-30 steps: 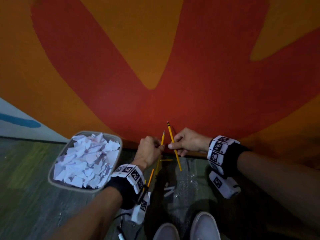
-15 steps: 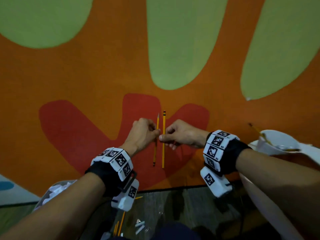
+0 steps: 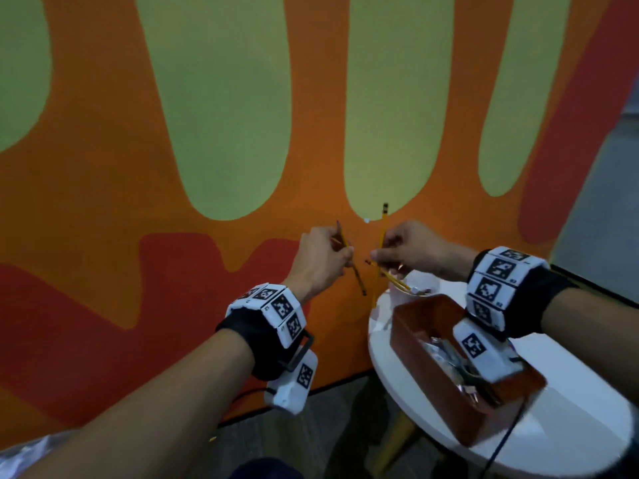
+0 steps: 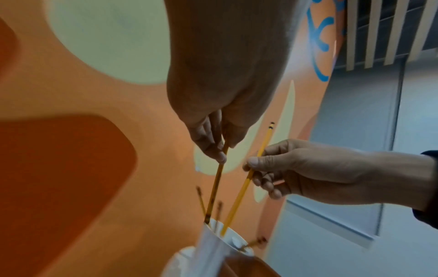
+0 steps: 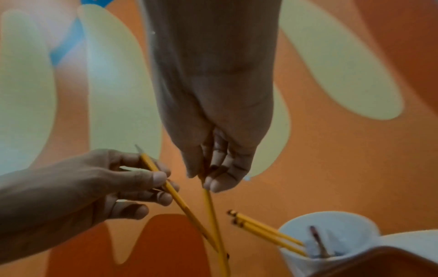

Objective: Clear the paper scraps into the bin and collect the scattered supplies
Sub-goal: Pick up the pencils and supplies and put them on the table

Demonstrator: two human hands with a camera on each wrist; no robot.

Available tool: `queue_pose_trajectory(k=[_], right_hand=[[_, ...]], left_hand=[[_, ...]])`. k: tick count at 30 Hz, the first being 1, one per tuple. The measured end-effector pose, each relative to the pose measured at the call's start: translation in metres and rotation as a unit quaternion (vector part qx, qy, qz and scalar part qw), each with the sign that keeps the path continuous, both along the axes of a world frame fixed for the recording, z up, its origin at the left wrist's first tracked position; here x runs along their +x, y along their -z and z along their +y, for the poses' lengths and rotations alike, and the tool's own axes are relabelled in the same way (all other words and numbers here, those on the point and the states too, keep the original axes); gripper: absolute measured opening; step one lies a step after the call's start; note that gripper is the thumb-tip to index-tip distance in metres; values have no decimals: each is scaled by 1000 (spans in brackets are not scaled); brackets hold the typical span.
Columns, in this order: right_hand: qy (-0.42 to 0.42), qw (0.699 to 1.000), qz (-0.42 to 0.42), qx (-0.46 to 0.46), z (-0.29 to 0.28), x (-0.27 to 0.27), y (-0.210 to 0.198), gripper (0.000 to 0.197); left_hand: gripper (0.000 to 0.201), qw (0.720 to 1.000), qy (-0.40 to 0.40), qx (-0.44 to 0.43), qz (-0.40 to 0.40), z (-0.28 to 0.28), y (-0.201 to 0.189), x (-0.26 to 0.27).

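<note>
Each hand pinches one pencil: left hand [image 3: 323, 259], right hand [image 3: 411, 248]. Next, lower both into the cup [image 5: 331, 241].

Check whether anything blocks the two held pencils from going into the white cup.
No separate obstacle shows. The left hand and right hand each pinch a pencil near the white cup on the white table. Pencils already in the cup lean out over its rim toward them, partly crowding the opening.
</note>
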State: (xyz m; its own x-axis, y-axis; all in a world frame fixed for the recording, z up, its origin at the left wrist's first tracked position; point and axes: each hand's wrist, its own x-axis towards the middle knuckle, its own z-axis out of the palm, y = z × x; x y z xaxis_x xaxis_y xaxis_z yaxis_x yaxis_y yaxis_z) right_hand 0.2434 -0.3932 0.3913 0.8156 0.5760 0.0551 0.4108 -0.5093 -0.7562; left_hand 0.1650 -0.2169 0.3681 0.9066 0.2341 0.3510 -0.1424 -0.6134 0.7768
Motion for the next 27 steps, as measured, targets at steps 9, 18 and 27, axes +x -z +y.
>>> queue_pose_trajectory(k=[9, 18, 27], right_hand=[[147, 985, -91, -20, -67, 45, 33, 23], [168, 979, -89, -67, -62, 71, 51, 16], [107, 971, -166, -137, -38, 57, 34, 31]], left_hand=[[10, 999, 35, -30, -24, -64, 36, 69], [8, 997, 26, 51, 50, -72, 53, 109], [26, 992, 35, 116, 18, -24, 32, 75]])
